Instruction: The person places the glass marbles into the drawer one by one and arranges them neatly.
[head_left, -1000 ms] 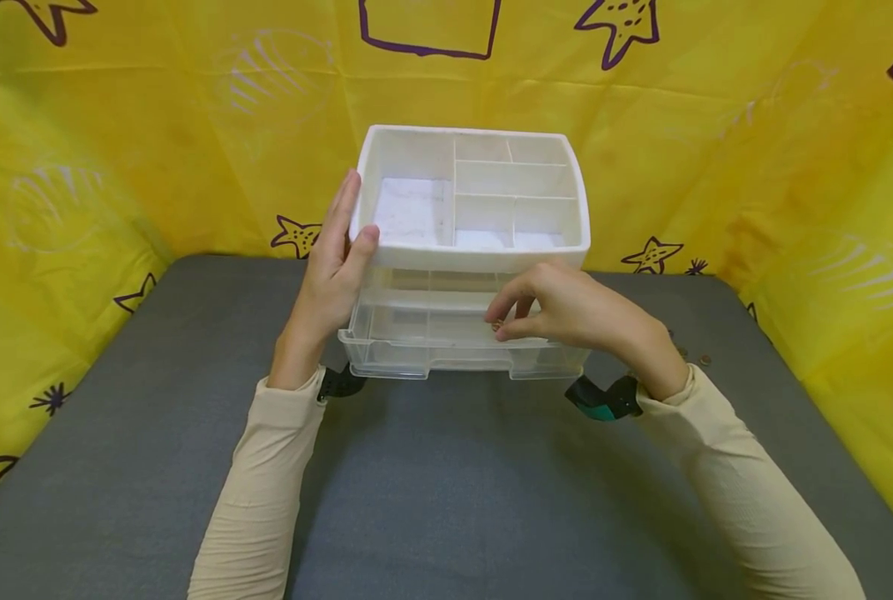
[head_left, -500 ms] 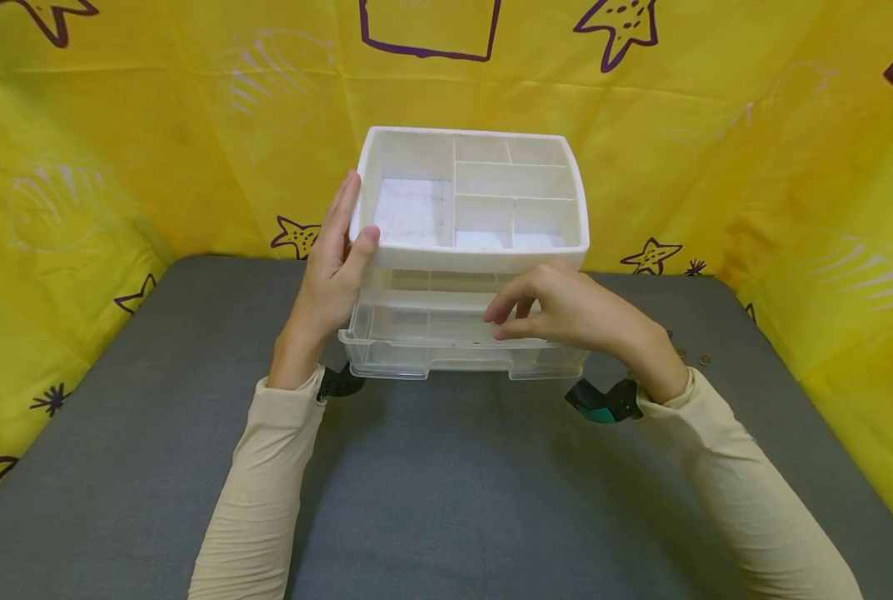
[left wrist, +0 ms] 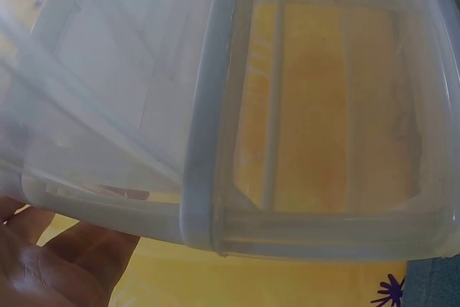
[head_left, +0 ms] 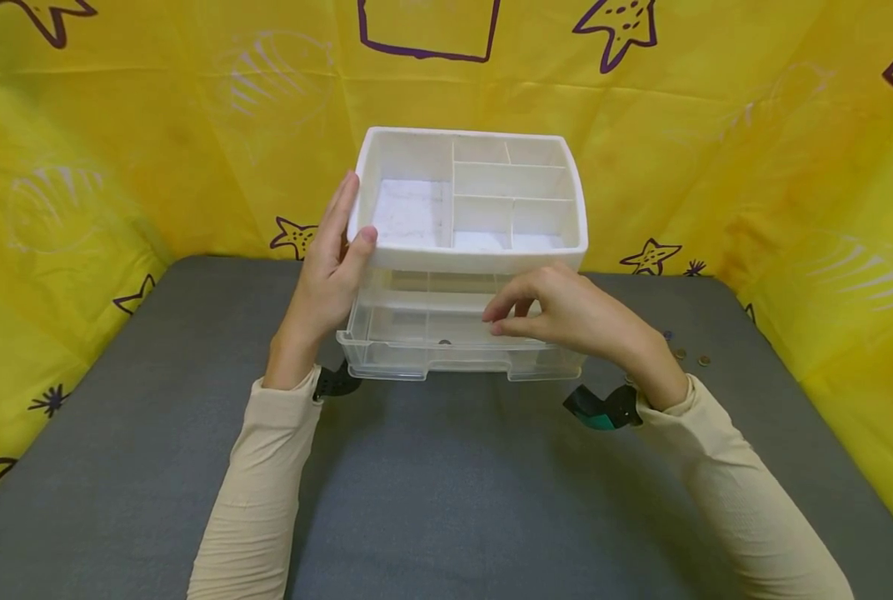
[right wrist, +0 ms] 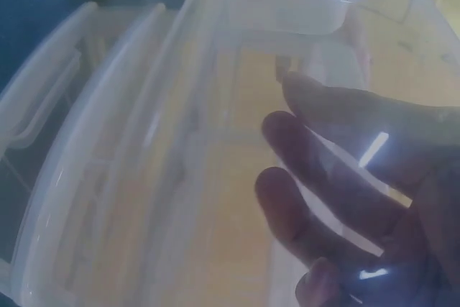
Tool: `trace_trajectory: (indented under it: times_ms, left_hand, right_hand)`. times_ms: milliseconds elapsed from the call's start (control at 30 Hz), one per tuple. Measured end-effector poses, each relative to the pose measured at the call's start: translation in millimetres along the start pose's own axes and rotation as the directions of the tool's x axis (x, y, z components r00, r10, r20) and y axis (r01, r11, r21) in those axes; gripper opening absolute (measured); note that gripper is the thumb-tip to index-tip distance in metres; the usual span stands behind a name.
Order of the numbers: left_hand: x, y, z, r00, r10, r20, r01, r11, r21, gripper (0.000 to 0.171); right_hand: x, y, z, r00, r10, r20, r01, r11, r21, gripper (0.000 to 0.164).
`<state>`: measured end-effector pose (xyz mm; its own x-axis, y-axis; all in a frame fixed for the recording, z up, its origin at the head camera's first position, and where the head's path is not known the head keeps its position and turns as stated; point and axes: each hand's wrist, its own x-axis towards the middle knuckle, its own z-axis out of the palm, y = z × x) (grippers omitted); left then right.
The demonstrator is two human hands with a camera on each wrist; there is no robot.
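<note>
A white drawer organizer (head_left: 397, 257) stands on the table, its top split into compartments. Its clear drawer (head_left: 386, 357) is pulled out at the front. My left hand (head_left: 326, 287) grips the organizer's left front corner, thumb on the front rim and fingers along the side. My right hand (head_left: 566, 308) hovers over the drawer, thumb and index finger a little apart and nothing between them. A small dark round piece (head_left: 445, 342) shows near the drawer's front wall, left of the right hand. In the right wrist view, the right fingers (right wrist: 287, 210) are loosely bent over clear plastic.
Several small round pieces (head_left: 680, 354) lie on the grey table (head_left: 446, 483) beyond the right wrist. A yellow patterned cloth (head_left: 192, 125) rises behind and at both sides. More clear drawer fronts (right wrist: 54, 156) show in the right wrist view.
The right fingers have let go of a small round piece, which has dropped into the drawer and moved left along its front. The left hand keeps its hold.
</note>
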<state>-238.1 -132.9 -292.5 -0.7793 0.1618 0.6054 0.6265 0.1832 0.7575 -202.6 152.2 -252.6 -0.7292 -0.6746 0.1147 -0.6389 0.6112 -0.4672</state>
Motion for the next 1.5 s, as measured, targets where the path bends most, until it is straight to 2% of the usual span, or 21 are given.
trace_trajectory:
  times_ms: [333, 533, 833, 1033, 1167, 1500]
  left_hand:
    - [-0.4, -1.2, -1.4, 1.000, -0.020, -0.001, 0.020, 0.998, 0.051, 0.060]
    - [0.1, 1.6, -2.0, 0.999, -0.042, 0.002, 0.041, 0.996, 0.076, 0.060]
    - [-0.7, 1.9, -0.3, 0.999, -0.031, -0.010, 0.031, 0.997, 0.072, 0.062]
    - [-0.3, 1.5, -0.4, 1.000, -0.029, -0.008, 0.029, 0.996, 0.086, 0.061]
    - [-0.8, 1.3, -0.3, 1.000, -0.025, -0.013, 0.026, 0.997, 0.079, 0.061]
    - [-1.2, 1.4, 0.8, 0.999, -0.038, -0.012, 0.038, 0.997, 0.069, 0.062]
  right_hand:
    - [-6.4, 3.3, -1.6, 0.992, -0.055, -0.110, 0.059, 0.998, 0.037, 0.016]
    - [-21.6, 4.9, -6.5, 0.971, -0.078, -0.228, 0.089, 0.995, 0.038, 0.018]
    - [-45.1, 7.3, -13.4, 0.941, -0.094, -0.324, 0.093, 0.995, -0.019, 0.023]
    - [-59.4, 7.3, -16.7, 0.918, -0.081, -0.387, 0.075, 0.997, -0.031, 0.029]
    - [-66.4, 9.9, -15.4, 0.904, -0.075, -0.421, 0.065, 0.997, -0.038, 0.027]
    - [-84.8, 24.7, -10.9, 0.888, -0.026, -0.459, -0.003, 0.998, -0.062, 0.026]
